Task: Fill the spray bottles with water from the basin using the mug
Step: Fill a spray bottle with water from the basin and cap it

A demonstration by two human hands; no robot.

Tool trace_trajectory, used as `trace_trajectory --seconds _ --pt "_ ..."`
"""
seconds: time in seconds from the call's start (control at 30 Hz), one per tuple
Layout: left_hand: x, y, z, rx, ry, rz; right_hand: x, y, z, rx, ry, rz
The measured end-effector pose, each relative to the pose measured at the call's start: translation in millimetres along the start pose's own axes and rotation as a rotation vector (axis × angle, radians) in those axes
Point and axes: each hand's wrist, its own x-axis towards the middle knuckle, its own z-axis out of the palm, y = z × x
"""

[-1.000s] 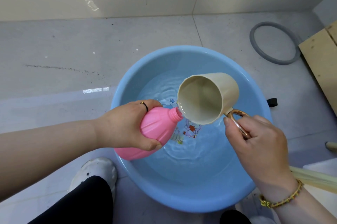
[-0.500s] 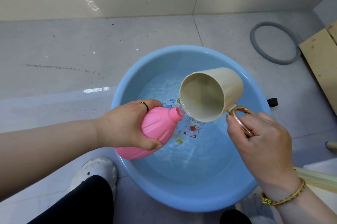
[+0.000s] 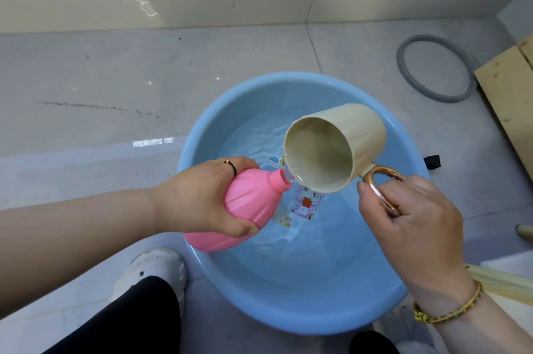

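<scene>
The left hand (image 3: 202, 198) is wrapped round the belly of the pink spray bottle (image 3: 248, 203), with the thumb on the near side, the fingers curled over the far side and a dark ring (image 3: 230, 167) on one finger. The bottle is capless and tilted, its threaded neck pointing to about 2 o'clock. It hangs over the 9 o'clock side of the blue basin (image 3: 288, 317), and its base overlaps the rim at about 8 o'clock.

The right hand (image 3: 412, 226), with a woven bracelet (image 3: 450, 310) at the wrist, is closed on the copper-coloured handle (image 3: 380, 180) of the cream mug (image 3: 366, 128), the fingers hooked through the loop. The mug is tipped nearly on its side above the basin's centre. Its mouth faces about 8 o'clock, and its lowest lip is just beside the bottle's neck, where a little water glints.

Rippled water (image 3: 302, 250) lies in the basin over a cartoon decal (image 3: 305, 203) on its bottom. The basin stands on a pale tiled floor (image 3: 115, 79).

From the basin, a white shoe (image 3: 153, 270) lies at 8 o'clock and a small black object (image 3: 432, 161) at 3 o'clock. A grey ring (image 3: 401, 65) lies at 1 o'clock, with a wooden board (image 3: 507, 100) just beyond it.
</scene>
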Motion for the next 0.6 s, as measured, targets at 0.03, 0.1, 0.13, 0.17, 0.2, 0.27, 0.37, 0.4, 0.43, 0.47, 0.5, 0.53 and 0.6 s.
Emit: trace_trajectory --seconds 0.03,0.1,0.13,0.17,0.2,0.27,0.37,0.4,0.43,0.47,0.5,0.53,0.6 --pt "0.0 0.1 -0.1 -0.001 -0.002 -0.002 0.1 -0.2 0.3 -0.002 0.005 -0.009" --pt "-0.5 1.1 -0.9 -0.003 -0.003 -0.004 0.4 -0.4 0.6 -0.006 0.011 -0.035" --pt "-0.8 1.3 -1.2 -0.003 -0.003 -0.004 0.5 -0.5 0.5 -0.007 0.012 -0.046" --pt "-0.9 1.5 -1.3 -0.001 -0.003 -0.004 0.6 -0.2 0.4 -0.008 0.014 -0.056" --pt "-1.2 1.6 -1.2 0.002 -0.003 -0.004 0.6 0.2 0.2 -0.008 0.015 -0.063" --pt "-1.5 1.8 -1.0 0.01 0.001 -0.005 0.7 0.8 0.1 -0.011 0.017 -0.075" --pt "-1.6 1.4 -0.4 0.018 0.007 -0.009 1.5 0.7 0.3 -0.017 0.018 -0.092" --pt "-1.5 1.3 -0.3 0.018 0.009 -0.01 1.5 0.6 0.4 -0.019 0.019 -0.098" --pt "-1.4 0.9 -0.2 0.018 0.009 -0.01 1.6 0.6 0.4 -0.02 0.021 -0.103" --pt "-1.2 0.6 -0.1 0.018 0.008 -0.01 1.5 0.8 0.5 -0.019 0.023 -0.105" --pt "-1.1 0.4 0.0 0.016 0.007 -0.009 1.5 1.0 0.5 -0.018 0.024 -0.107" --pt "-1.2 0.2 0.0 0.014 0.005 -0.007 1.3 1.1 0.5 -0.017 0.024 -0.108" --pt "-1.2 0.2 -0.2 0.009 0.004 -0.005 1.5 1.3 0.2 -0.018 0.028 -0.113"
